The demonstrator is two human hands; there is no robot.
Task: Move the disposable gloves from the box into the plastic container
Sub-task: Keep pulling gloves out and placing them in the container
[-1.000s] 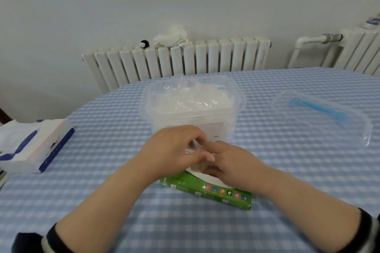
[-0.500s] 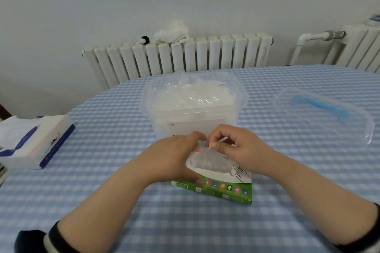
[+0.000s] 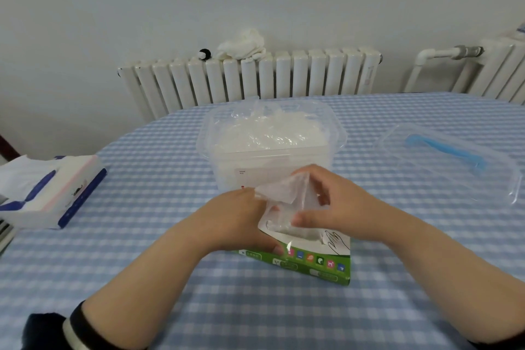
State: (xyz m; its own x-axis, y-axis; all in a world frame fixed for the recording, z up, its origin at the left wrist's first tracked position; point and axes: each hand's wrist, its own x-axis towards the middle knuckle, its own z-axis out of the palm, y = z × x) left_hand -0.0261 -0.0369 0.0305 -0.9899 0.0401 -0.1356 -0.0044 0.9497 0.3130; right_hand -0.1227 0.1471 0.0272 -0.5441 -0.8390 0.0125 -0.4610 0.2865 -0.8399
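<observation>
A green and white glove box (image 3: 309, 260) lies on the checked tablecloth in front of me. My left hand (image 3: 235, 221) grips the box's left side, thumb on its front. My right hand (image 3: 332, 202) pinches a bunch of clear disposable gloves (image 3: 284, 193) that rises out of the box's opening. Just behind stands the clear plastic container (image 3: 270, 162), open-topped and holding a heap of clear gloves (image 3: 267, 131).
The container's clear lid (image 3: 451, 162) with a blue handle lies to the right. A tissue pack (image 3: 48, 190) sits at the table's left edge. White radiators (image 3: 250, 79) stand against the wall behind the table, one with a white cloth on it.
My right hand has risen from the box opening, drawing a bunch of gloves upward. My left hand has stayed on the box's left side.
</observation>
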